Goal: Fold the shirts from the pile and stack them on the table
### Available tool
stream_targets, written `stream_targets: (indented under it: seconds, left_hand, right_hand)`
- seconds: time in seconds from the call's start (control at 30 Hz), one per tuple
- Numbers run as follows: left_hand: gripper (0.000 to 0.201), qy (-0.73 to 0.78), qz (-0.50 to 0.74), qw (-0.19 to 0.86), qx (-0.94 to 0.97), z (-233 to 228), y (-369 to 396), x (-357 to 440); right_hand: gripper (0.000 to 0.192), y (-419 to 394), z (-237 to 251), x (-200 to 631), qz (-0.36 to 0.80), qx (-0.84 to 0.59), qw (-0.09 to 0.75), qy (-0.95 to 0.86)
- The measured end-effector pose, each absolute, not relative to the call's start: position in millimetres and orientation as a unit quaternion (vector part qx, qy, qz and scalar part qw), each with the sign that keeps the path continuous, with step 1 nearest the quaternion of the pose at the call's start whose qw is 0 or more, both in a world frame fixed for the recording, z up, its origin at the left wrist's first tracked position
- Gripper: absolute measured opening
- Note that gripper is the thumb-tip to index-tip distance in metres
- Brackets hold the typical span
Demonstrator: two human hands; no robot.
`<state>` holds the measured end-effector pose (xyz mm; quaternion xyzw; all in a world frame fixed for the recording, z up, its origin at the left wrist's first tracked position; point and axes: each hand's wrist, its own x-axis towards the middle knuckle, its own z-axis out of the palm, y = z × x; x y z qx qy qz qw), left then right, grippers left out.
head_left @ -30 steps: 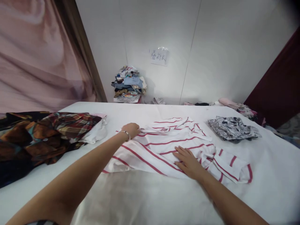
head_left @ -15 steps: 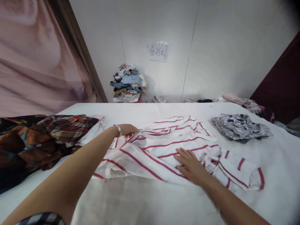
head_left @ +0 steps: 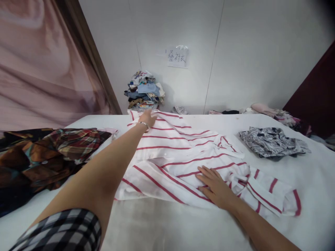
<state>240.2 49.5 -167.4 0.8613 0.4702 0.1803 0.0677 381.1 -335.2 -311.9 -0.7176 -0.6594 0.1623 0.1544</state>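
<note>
While the right hand (head_left: 216, 186) lies flat, fingers spread, on the striped shirt (head_left: 183, 157) mid-table, the left hand (head_left: 148, 118) pinches the shirt's far edge. Left of the shirt sits a plaid pile (head_left: 52, 153); right, a black-and-white garment (head_left: 272, 141).

A dark plaid garment pile (head_left: 49, 153) lies at the left of the white table (head_left: 162, 226); a black-and-white patterned garment (head_left: 273, 143) lies at the right. A stack of folded clothes (head_left: 143, 91) stands against the wall, beneath a handwritten paper sign (head_left: 178, 57). A pink curtain (head_left: 42, 66) hangs at left.
</note>
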Motion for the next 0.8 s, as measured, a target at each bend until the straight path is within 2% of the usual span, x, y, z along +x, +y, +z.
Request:
stream_targets:
  seconds: [0.07,0.2,0.33,0.43,0.6,0.67,0.77,0.8]
  left_hand:
    - [0.049,0.463,0.161,0.088,0.867,-181,34,240]
    - [0.042,0.429,0.096,0.132,0.888,-213,-14,212]
    - [0.043,0.325,0.034,0.174,0.929,-243,-73,163]
    - [0.050,0.246,-0.001,0.136,0.959,-256,-107,130]
    - [0.058,0.249,-0.018,0.063,0.966,-262,-135,94]
    - [0.051,0.248,-0.004,0.067,0.966,-264,-139,81]
    - [0.027,0.239,0.020,0.071,0.968,-269,-140,65]
    - [0.026,0.231,0.035,0.074,0.969,-271,-139,60]
  right_hand:
    - [0.051,-336,-313,382,0.160,-0.715,0.158,-0.662]
    - [0.051,-337,-315,383,0.161,-0.708,0.176,-0.664]
    - [0.051,-337,-316,384,0.172,-0.704,0.186,-0.664]
    - [0.049,-336,-314,386,0.179,-0.702,0.194,-0.661]
    - [0.046,-335,-310,389,0.189,-0.700,0.228,-0.649]
    - [0.042,-335,-309,389,0.177,-0.698,0.250,-0.647]
    - [0.031,-334,-308,387,0.133,-0.696,0.279,-0.648]
    - [0.026,-334,-306,386,0.117,-0.693,0.284,-0.652]
